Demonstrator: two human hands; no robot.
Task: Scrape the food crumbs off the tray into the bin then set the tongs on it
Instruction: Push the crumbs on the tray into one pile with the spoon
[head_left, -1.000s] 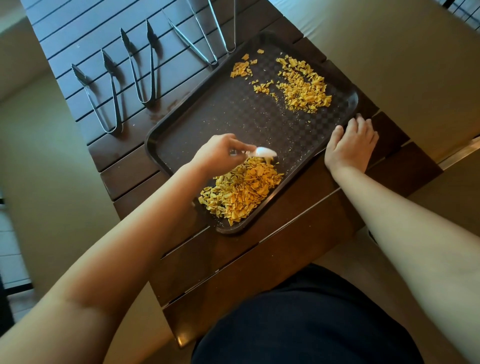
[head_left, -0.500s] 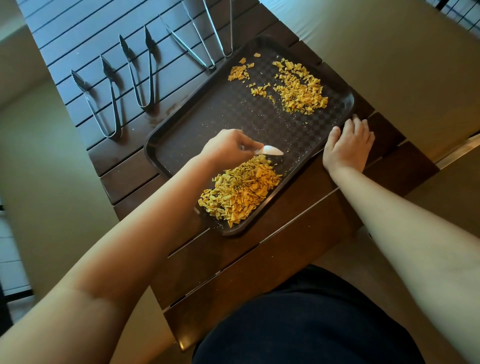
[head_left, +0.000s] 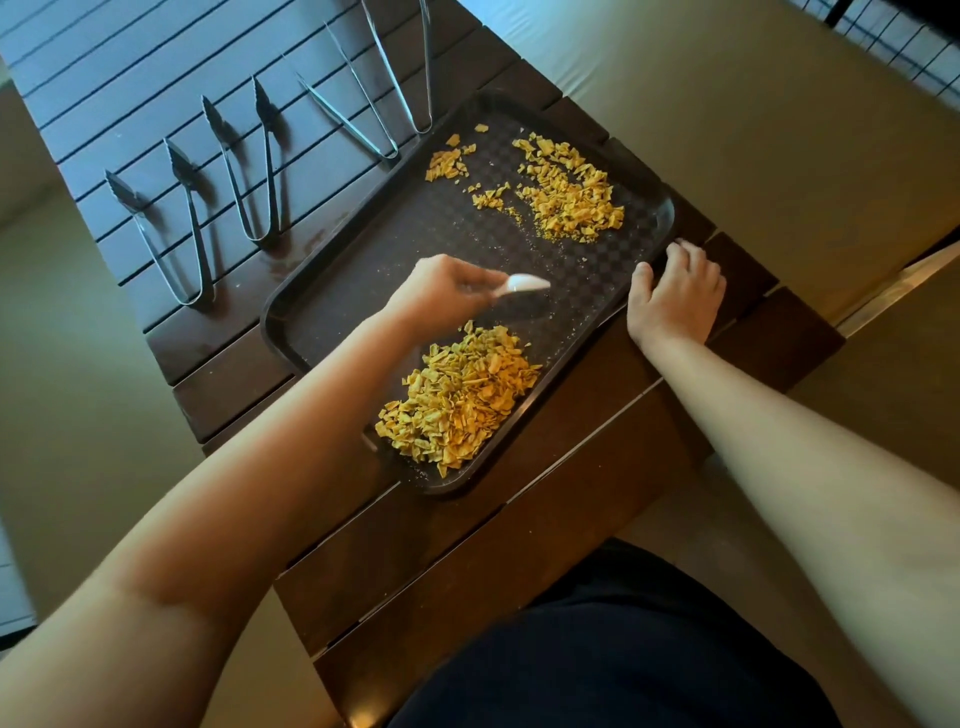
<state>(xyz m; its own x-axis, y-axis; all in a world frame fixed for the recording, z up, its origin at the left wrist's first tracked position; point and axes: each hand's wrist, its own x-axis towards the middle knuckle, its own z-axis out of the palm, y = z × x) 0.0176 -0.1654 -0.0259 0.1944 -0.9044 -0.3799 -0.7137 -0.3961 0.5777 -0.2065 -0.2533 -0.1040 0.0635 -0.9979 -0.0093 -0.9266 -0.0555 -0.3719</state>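
Observation:
A dark brown tray (head_left: 363, 270) lies slantwise on a slatted wooden table (head_left: 519, 519). A large heap of yellow crumbs (head_left: 457, 400) sits at its near end and a smaller heap of crumbs (head_left: 566, 195) at its far end. My left hand (head_left: 441, 288) holds a white spoon (head_left: 524, 284) just above the tray's middle, beyond the near heap. My right hand (head_left: 672, 296) grips the tray's right rim, fingers curled over it. Several metal tongs lie on the table left of and beyond the tray, among them a near-left pair (head_left: 171, 234) and a second pair (head_left: 254, 171). No bin is in view.
Two longer thin tongs (head_left: 384, 88) lie at the tray's far corner, their hinged ends close to its rim. The table's edge runs close to my body; beige floor lies on both sides. My dark clothing (head_left: 623, 649) fills the bottom of the view.
My left hand lifted the spoon off the near crumb heap and moved it toward the tray's middle. My right hand's fingers went from lying flat to curling over the tray's rim.

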